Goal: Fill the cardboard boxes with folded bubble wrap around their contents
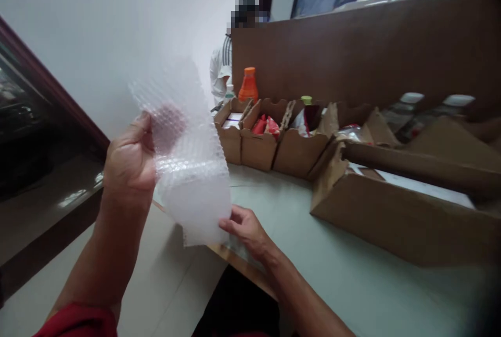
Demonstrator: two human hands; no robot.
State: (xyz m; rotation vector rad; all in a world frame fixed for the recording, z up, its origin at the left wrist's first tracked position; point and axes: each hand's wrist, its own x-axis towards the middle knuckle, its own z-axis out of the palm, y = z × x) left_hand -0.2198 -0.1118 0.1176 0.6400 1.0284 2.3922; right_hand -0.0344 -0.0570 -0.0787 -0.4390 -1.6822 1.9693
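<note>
Both hands hold a clear sheet of bubble wrap [195,149] up over the table's left edge. My left hand [133,154] grips its upper left side, thumb in front and fingers behind, partly showing through the plastic. Lower down, my right hand [245,225] pinches the right edge between thumb and fingers. A shiny crease runs across the middle of the sheet, and its lower part looks smoother and more cloudy.
Cardboard bins [256,149] with red and white packets line the table [274,196]. A longer cardboard box [391,217] stands at right, with capped bottles [407,110] behind. An orange bottle [248,86] is at the back, near a person in a white sleeve [219,68]. A brown panel [352,55] rises behind.
</note>
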